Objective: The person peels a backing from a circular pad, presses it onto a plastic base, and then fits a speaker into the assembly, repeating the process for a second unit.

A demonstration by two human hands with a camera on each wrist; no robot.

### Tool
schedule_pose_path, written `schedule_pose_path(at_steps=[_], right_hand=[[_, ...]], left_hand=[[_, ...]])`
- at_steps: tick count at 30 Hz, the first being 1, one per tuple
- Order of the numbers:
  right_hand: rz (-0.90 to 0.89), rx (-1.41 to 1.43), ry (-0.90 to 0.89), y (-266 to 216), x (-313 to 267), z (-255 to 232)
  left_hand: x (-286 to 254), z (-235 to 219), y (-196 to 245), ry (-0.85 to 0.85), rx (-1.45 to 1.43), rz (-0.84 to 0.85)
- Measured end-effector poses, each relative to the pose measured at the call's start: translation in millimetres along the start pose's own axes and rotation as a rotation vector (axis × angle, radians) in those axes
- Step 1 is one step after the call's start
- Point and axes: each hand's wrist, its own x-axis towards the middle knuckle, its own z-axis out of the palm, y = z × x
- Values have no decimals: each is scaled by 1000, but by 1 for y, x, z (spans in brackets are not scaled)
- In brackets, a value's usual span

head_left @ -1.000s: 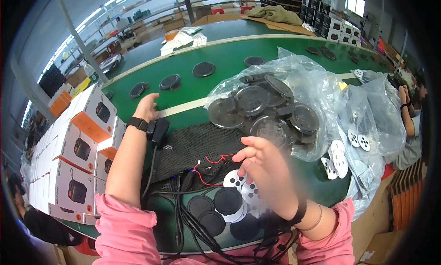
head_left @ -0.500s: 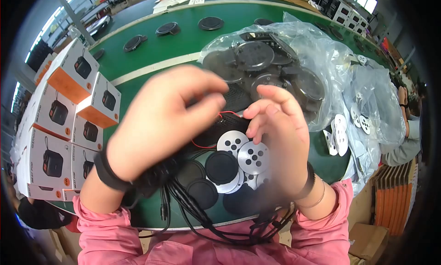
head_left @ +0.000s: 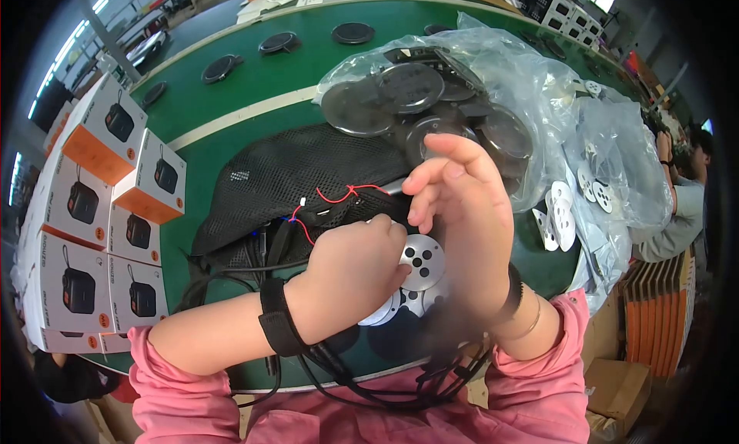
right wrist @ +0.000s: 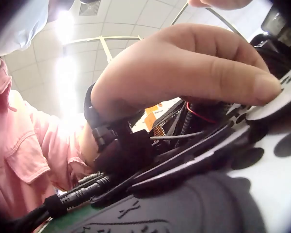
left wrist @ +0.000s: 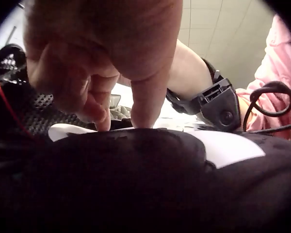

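My left hand (head_left: 354, 267) reaches down over a pile of flat white discs with round holes, the nearest a white disc (head_left: 436, 262) beside its fingers. In the left wrist view the thumb and fingers point down at the rim of a black round pad (left wrist: 136, 150), close to a white disc (left wrist: 233, 148); I cannot tell whether they pinch one. The right wrist view has the left thumb over a white disc edge (right wrist: 276, 108). My right hand (head_left: 469, 221) is raised right of the pile, fingers loosely bent, holding nothing.
Behind the hands lie a black mesh bag (head_left: 292, 175) with red wire (head_left: 335, 198) and a clear plastic bag (head_left: 539, 98) of black round parts (head_left: 412, 88). Product boxes (head_left: 77, 282) stack at left. Black cables (head_left: 339, 375) run along the front edge. More white discs (head_left: 562, 217) sit at right.
My left hand has come back from the far green surface at left, across the mesh bag, and down onto the disc pile. The right hand stays raised in nearly the same place.
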Motion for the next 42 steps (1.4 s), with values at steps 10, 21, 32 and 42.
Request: schedule_pose_path(at_steps=[10, 21, 32, 42], right_hand=[[-146, -197, -40, 1, -9, -1], [-679, -884, -156, -4, -2, 7], [-634, -896, -144, -5, -1, 5], [-592, -861, -159, 0, 0, 3]], left_hand=[[2, -14, -7, 9, -730, -180], [-7, -49, -13, 184, -1465, -321], [-6, -53, -12, 367, -652, -13], [-5, -45, -15, 403, -588, -69]])
